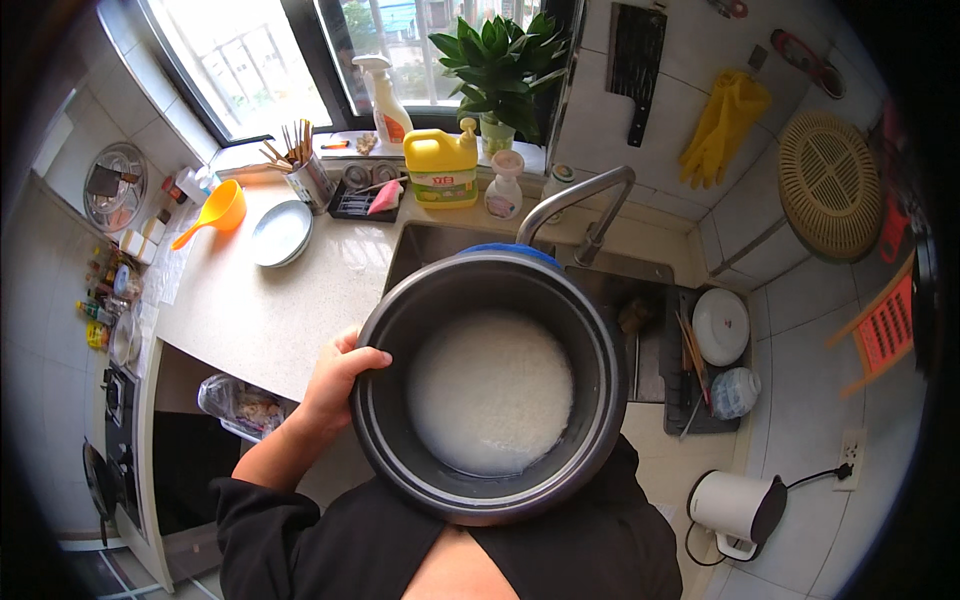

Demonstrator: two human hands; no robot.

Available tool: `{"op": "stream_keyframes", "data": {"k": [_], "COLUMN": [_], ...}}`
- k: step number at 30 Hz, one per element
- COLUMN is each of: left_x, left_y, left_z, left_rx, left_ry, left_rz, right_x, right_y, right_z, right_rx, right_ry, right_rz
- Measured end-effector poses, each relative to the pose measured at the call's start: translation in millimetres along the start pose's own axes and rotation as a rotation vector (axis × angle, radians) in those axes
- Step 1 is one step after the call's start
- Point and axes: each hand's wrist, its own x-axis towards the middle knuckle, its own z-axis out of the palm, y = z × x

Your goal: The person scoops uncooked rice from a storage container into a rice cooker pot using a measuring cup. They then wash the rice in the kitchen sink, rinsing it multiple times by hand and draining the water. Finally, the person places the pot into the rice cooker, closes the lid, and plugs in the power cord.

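Note:
A dark grey inner pot of a rice cooker (592,390) is held up close in front of me, over the near side of the sink (425,240). White rice under cloudy water (490,390) covers its bottom. My left hand (335,385) is closed on the pot's left side, with the thumb over the rim. Behind the pot, my right hand is hidden; only the black right sleeve (635,510) shows below it. The metal faucet (575,195) arches just beyond the far rim, and part of a blue object (515,247) peeks out there.
Left on the counter are stacked plates (283,232), an orange ladle (218,212) and a chopstick holder (310,187). A yellow jug (441,168) stands behind the sink. To the right are a dish rack (690,420) and a white kettle (732,508). A cleaver (635,65) hangs on the wall.

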Motion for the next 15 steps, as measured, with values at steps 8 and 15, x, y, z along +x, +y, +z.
{"op": "stream_keyframes", "data": {"k": [8,15], "left_x": [13,19], "left_y": [-8,-7], "left_z": [-5,-14], "left_rx": [0.487,0.819], "left_ry": [0.039,0.05], "left_rz": [0.267,0.382], "right_x": [-23,-45], "right_y": [13,25], "right_z": [10,21], "right_rx": [0.094,0.166], "right_ry": [0.089,0.109], "right_rz": [0.077,0.162]}}
